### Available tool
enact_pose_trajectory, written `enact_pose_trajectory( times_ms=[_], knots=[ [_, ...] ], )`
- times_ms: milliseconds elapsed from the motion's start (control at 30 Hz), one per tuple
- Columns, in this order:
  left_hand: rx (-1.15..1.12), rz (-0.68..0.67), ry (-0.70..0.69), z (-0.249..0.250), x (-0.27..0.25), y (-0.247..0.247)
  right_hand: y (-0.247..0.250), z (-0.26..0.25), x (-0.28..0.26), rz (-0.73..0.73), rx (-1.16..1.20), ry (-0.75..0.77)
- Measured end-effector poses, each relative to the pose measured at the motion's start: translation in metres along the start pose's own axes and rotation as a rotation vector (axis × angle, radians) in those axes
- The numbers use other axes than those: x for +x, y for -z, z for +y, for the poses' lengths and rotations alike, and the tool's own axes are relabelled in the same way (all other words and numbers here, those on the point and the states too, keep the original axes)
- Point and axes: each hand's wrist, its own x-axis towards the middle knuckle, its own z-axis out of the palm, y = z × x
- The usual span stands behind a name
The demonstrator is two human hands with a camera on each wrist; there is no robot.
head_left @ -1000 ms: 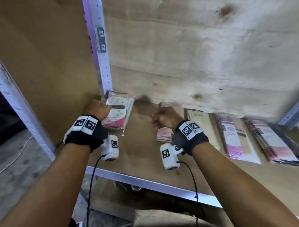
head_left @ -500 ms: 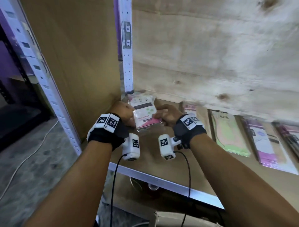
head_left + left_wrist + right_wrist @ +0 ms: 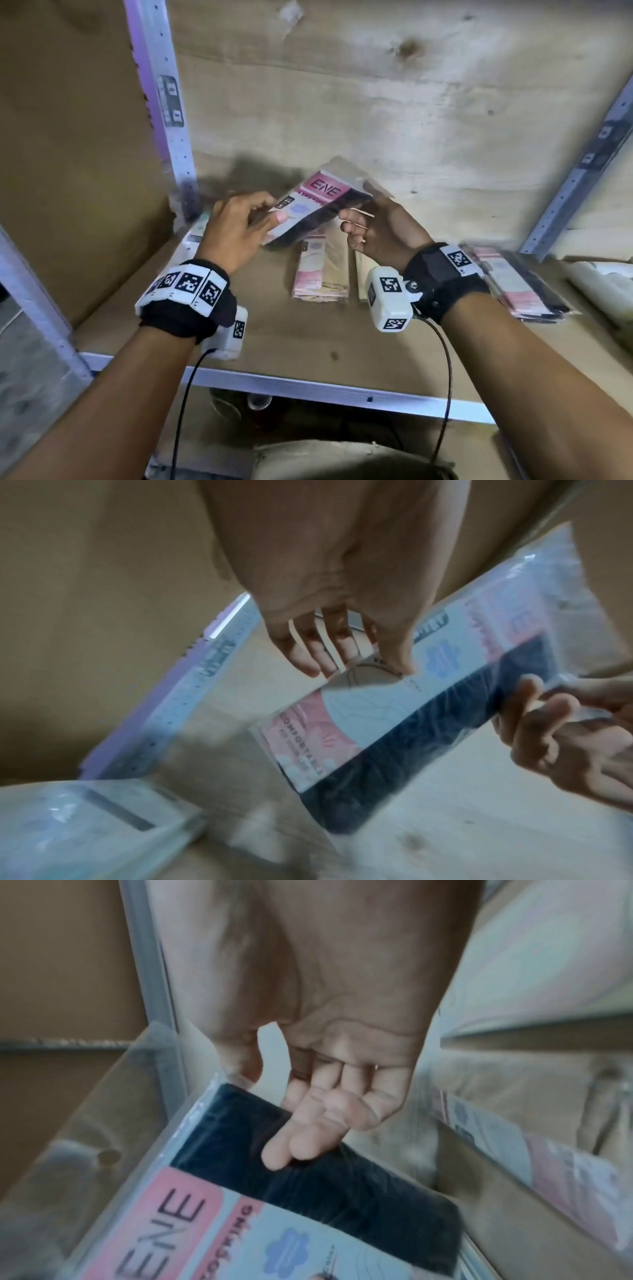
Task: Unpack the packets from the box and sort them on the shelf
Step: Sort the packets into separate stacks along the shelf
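Note:
A clear packet (image 3: 315, 205) with a pink "ENE" label and black stockings inside hangs tilted above the wooden shelf (image 3: 308, 339). My left hand (image 3: 270, 214) pinches its lower left end, thumb on the label side. My right hand (image 3: 359, 209) grips the upper right edge by the black part. In the left wrist view the packet (image 3: 394, 718) runs diagonally from my left thumb to the right hand (image 3: 565, 723). In the right wrist view my fingers (image 3: 301, 1137) lie on the packet (image 3: 308, 1204).
On the shelf under the hands lies a beige stack of packets (image 3: 320, 274), with a pink and black stack (image 3: 520, 284) to the right. A small packet (image 3: 193, 236) sits in the back left corner by the metal upright (image 3: 164, 102). A cardboard box (image 3: 342, 459) stands below.
Both hands have left the small packet in the back left corner. They now hold the ENE packet raised over the middle of the shelf, and the view has swung right.

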Motion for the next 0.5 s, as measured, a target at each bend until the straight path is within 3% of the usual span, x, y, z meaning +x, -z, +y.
enact_pose_trajectory(
  times_ms=[200,367,433,500],
  knots=[
    [-0.224,-0.104,0.019,0.032,-0.004,-0.063,0.060,-0.006,-0.045,0.086,-0.046,0.091],
    [-0.478,-0.239,0.255,0.042,-0.013,-0.115,0.102,0.031,-0.066,0.269,-0.391,0.093],
    [-0.533,-0.260,0.360,0.045,-0.016,-0.135,0.109,0.041,-0.068,0.225,-0.476,0.041],
    [-0.615,-0.279,0.494,0.048,-0.017,-0.152,0.114,0.043,-0.068,0.180,-0.401,0.017]
  ],
)
